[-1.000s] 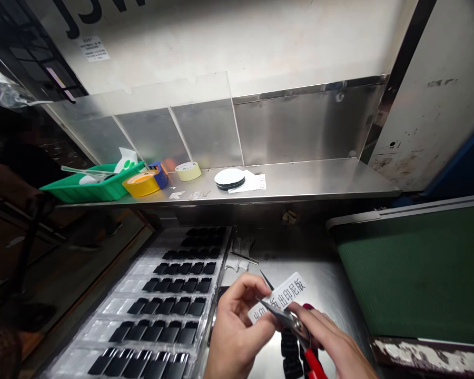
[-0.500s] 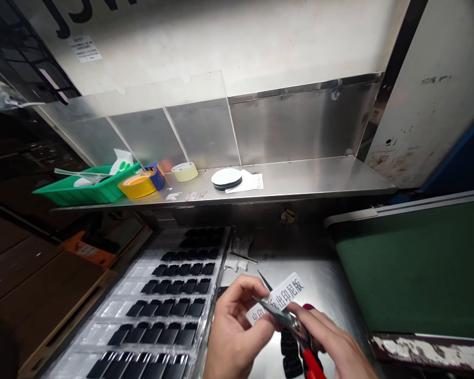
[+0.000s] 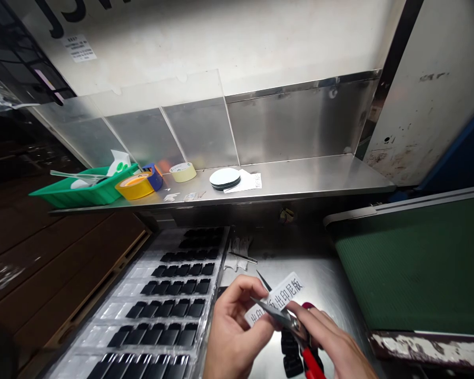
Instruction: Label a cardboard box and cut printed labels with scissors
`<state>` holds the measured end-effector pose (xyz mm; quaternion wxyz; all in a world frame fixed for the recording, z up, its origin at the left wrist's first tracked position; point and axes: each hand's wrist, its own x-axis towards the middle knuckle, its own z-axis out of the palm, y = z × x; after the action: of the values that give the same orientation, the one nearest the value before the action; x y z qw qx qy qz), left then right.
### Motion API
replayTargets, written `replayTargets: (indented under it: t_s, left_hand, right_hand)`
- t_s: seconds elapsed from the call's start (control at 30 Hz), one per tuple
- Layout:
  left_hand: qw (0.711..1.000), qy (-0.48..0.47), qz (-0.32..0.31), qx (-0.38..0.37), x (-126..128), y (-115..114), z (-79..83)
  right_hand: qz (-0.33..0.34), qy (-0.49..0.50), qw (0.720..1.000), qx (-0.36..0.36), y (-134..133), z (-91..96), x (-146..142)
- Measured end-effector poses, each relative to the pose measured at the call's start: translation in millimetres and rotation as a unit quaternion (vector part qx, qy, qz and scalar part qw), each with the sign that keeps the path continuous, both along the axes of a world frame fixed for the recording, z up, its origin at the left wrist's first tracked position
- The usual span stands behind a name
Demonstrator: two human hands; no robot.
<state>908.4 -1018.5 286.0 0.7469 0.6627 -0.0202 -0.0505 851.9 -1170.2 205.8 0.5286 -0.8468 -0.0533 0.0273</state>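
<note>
A white label strip (image 3: 289,290) with black printed characters is pinched at its left part between the thumb and fingers of my left hand (image 3: 239,329). My right hand (image 3: 329,337) is closed around a pair of scissors (image 3: 310,360) with red handles. The two blades are spread apart and straddle the strip near its middle, pointing up and left. My right fingertips also touch the strip's right part. Under the scissors, several black plastic parts (image 3: 291,360) lie on the metal table (image 3: 322,271), partly hidden by my right hand.
To the left, a clear tray (image 3: 77,337) holds rows of black parts. A glove (image 3: 237,250) and a thin metal tool (image 3: 243,257) lie beyond my hands. On the shelf are a green bin (image 3: 79,192), tape rolls (image 3: 136,187) and round discs (image 3: 225,179). A green conveyor belt (image 3: 422,258) runs at right.
My hands, the label strip and the scissors keep nearly the same position. The view has shifted slightly, and the orange object at the lower left no longer shows.
</note>
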Motion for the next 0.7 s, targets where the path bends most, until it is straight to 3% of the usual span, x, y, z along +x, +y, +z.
replayTargets:
  t_s: [0.17,0.33,0.7]
  left_hand:
    - [1.0,-0.001,0.005,-0.002,0,0,0.9]
    - [1.0,-0.001,0.007,0.0,0,0,1.8]
    - [1.0,-0.001,-0.006,-0.004,0,-1,2.3]
  right_hand:
    - [0.001,0.028,0.999,0.025,1,-0.7,1]
    - [0.008,0.049,0.999,0.0,1,6.4,1]
    - [0.002,-0.011,1.0,-0.018,-1,15.0,-2]
